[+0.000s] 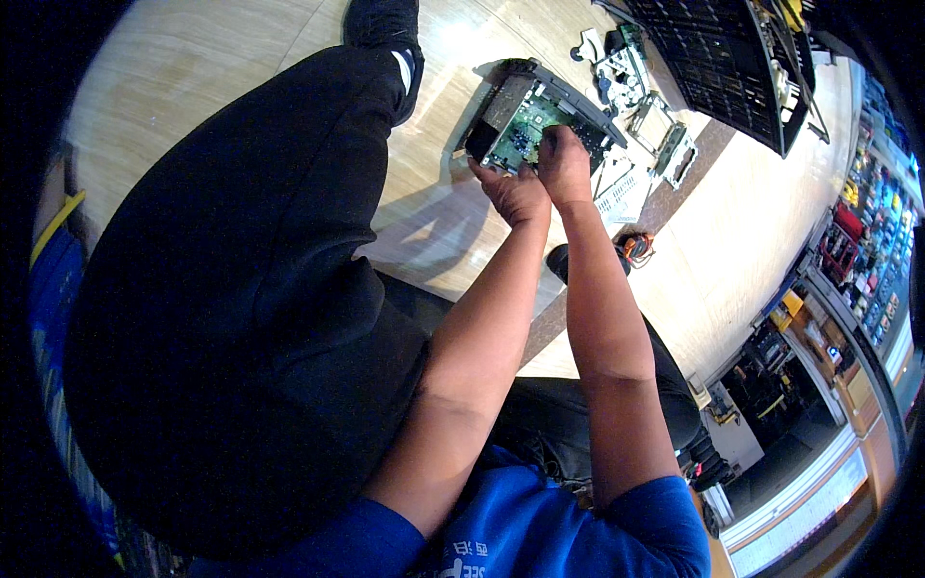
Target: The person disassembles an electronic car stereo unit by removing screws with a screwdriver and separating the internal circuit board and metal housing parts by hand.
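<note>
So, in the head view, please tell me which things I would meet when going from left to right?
Black shoe at the top edge, left hand, right hand, black slotted panel, red object.

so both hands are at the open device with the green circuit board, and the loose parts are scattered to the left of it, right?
The side is wrong: in the head view, the loose parts are scattered to the right of the open device. Both the left hand and right hand are at it, green circuit board included.

Circuit bd [533, 119] sits in housing [584, 104], parts [630, 81] R.
</note>
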`<action>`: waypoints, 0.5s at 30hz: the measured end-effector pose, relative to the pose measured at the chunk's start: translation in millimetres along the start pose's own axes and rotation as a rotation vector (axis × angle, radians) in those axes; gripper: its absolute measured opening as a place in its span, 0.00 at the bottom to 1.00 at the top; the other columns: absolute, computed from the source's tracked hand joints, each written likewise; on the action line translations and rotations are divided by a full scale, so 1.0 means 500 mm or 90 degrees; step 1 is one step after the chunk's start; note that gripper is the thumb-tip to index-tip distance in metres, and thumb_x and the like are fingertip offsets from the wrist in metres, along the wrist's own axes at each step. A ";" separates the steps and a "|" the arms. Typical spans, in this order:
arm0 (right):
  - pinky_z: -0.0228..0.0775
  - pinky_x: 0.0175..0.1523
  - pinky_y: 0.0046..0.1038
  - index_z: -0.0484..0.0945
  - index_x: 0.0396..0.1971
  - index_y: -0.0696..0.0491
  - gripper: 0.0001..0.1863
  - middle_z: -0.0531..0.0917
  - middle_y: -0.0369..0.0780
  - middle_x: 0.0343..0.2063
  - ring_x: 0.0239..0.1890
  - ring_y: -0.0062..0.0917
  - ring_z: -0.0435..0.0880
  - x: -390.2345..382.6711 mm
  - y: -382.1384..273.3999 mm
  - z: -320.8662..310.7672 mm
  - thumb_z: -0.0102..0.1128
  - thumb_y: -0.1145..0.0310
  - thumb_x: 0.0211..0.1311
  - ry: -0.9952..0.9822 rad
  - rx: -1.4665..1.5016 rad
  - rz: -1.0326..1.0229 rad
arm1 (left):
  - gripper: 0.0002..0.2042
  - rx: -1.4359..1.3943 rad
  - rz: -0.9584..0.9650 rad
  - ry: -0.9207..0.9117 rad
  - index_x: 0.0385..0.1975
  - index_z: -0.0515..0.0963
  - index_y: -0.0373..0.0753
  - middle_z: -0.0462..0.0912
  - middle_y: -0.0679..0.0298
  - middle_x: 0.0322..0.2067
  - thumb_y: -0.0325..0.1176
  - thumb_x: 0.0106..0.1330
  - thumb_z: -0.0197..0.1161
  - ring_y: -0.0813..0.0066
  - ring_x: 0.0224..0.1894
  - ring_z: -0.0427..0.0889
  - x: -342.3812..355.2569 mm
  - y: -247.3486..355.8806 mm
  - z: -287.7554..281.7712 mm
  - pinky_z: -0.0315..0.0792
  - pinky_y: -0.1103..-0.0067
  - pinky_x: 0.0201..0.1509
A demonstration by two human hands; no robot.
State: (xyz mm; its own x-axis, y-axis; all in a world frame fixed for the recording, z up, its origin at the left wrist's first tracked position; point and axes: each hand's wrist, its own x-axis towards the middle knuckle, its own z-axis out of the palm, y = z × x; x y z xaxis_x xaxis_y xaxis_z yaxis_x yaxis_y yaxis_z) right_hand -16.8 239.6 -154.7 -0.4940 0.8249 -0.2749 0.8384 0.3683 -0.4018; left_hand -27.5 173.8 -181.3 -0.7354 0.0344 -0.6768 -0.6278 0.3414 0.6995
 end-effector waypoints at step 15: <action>0.72 0.43 0.41 0.76 0.33 0.58 0.08 0.81 0.53 0.31 0.36 0.48 0.80 0.001 -0.001 0.006 0.53 0.71 0.57 0.020 -0.030 0.015 | 0.42 0.032 -0.017 -0.002 0.66 0.44 0.34 0.66 0.40 0.55 0.19 0.51 0.60 0.49 0.56 0.70 -0.001 0.012 -0.007 0.64 0.66 0.61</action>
State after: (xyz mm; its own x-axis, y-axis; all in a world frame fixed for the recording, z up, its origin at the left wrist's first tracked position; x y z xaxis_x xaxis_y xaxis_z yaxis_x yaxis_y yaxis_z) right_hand -18.4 238.5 -157.3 -0.4678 0.8459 -0.2562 0.8599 0.3685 -0.3533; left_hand -31.7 172.4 -175.8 -0.7180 0.0274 -0.6955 -0.6332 0.3894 0.6690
